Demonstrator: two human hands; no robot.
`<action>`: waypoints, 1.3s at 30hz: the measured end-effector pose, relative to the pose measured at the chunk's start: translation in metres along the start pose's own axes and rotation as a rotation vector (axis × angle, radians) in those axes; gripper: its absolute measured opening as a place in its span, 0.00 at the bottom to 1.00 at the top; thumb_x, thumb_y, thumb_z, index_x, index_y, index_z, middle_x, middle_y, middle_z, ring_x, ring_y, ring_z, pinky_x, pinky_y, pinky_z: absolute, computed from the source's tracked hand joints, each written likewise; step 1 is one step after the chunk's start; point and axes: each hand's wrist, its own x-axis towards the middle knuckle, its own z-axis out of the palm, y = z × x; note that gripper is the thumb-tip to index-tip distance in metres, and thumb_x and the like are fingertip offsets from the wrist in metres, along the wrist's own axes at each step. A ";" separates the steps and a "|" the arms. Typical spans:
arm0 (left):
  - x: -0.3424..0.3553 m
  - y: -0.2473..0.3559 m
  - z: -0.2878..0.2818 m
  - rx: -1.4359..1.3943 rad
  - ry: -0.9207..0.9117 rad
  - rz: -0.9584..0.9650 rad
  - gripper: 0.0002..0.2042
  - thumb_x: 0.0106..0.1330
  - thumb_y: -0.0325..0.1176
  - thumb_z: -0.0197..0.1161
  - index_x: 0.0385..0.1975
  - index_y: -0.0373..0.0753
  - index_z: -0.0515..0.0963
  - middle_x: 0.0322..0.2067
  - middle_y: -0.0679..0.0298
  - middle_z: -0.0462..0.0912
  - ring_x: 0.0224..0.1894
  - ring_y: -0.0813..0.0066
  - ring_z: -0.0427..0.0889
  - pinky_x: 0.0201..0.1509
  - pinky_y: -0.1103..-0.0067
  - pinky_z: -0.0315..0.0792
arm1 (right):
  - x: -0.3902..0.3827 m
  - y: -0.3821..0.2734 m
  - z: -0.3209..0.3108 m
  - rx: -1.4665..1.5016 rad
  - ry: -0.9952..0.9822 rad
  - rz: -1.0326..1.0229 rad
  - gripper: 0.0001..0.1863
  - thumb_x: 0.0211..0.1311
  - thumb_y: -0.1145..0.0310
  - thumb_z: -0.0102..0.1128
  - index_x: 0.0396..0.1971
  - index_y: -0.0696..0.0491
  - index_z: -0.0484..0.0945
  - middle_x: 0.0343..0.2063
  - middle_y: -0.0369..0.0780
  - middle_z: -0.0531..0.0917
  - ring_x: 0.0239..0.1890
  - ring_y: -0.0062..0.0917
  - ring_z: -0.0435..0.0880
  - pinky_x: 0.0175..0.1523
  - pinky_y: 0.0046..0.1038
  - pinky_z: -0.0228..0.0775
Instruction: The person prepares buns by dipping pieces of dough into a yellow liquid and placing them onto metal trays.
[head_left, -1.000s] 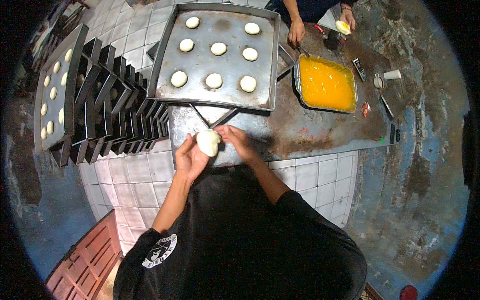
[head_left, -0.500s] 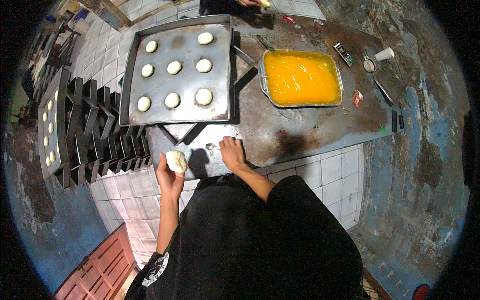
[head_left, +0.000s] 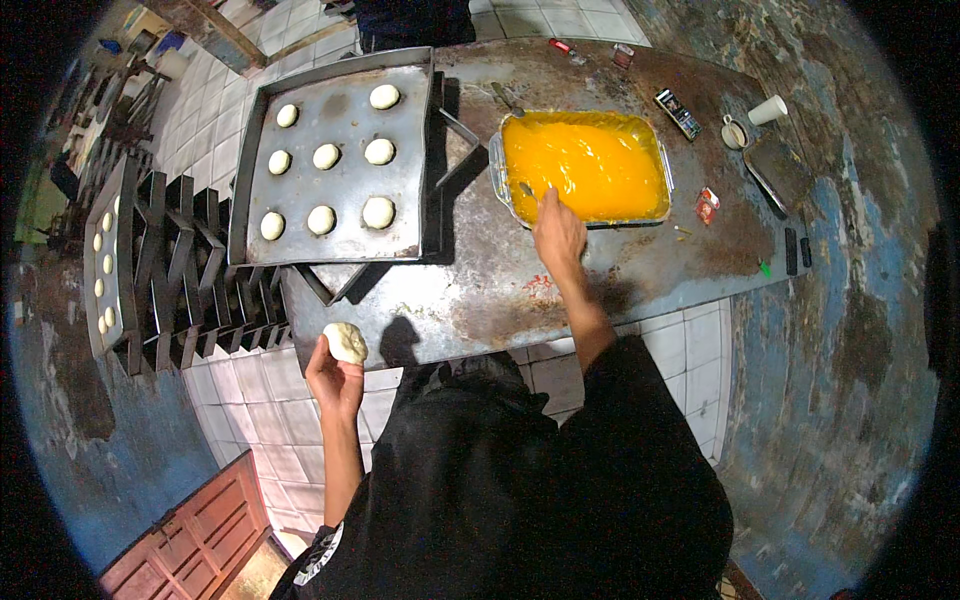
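Observation:
My left hand (head_left: 335, 386), just off the table's near edge, is closed around a pale, flattened piece of dough (head_left: 346, 343). My right hand (head_left: 560, 236) reaches over the near left rim of a clear rectangular dish (head_left: 497, 172). Its fingers pinch a small spoon (head_left: 527, 188), whose end shows at the bright orange filling (head_left: 595, 165). Left of the dish lies a metal baking tray (head_left: 340, 247) bearing several round dough balls (head_left: 326, 156) in rows.
Stacked metal trays (head_left: 182, 265) stand left of the table (head_left: 470, 310). A phone (head_left: 678, 113), a cup (head_left: 735, 131), a white cylinder (head_left: 768, 110) and a red packet (head_left: 707, 206) lie on the right. Across the table is a person in dark clothing (head_left: 415, 22).
My right hand has moved with the spoon from the table's near edge, right and away, to the orange filling. My left hand still holds the dough. The other person's hand has left view.

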 end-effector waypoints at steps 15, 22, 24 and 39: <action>-0.025 -0.020 0.006 0.003 0.028 0.052 0.15 0.75 0.38 0.58 0.50 0.31 0.78 0.48 0.54 0.84 0.51 0.59 0.84 0.59 0.66 0.77 | 0.032 0.002 0.033 0.210 -0.206 0.319 0.12 0.69 0.63 0.59 0.44 0.54 0.76 0.34 0.56 0.86 0.40 0.53 0.86 0.45 0.54 0.75; -0.012 -0.029 0.044 0.092 -0.043 0.020 0.15 0.76 0.41 0.58 0.48 0.34 0.79 0.48 0.56 0.85 0.50 0.62 0.84 0.58 0.67 0.77 | 0.022 -0.002 0.040 0.076 -0.096 0.260 0.16 0.63 0.68 0.63 0.47 0.55 0.73 0.30 0.53 0.87 0.37 0.51 0.88 0.43 0.53 0.76; -0.007 -0.027 0.047 0.082 -0.096 -0.026 0.14 0.75 0.40 0.59 0.47 0.34 0.79 0.47 0.57 0.85 0.50 0.63 0.84 0.57 0.67 0.77 | 0.018 -0.007 0.044 0.056 -0.050 0.182 0.15 0.63 0.69 0.62 0.48 0.55 0.73 0.29 0.52 0.87 0.36 0.51 0.88 0.42 0.53 0.76; 0.019 0.014 0.040 0.032 -0.198 -0.098 0.15 0.78 0.40 0.56 0.53 0.35 0.75 0.49 0.56 0.84 0.50 0.62 0.84 0.56 0.69 0.79 | -0.079 -0.054 -0.029 1.606 -0.659 0.321 0.08 0.69 0.63 0.63 0.36 0.50 0.75 0.23 0.29 0.76 0.22 0.09 0.65 0.27 0.18 0.56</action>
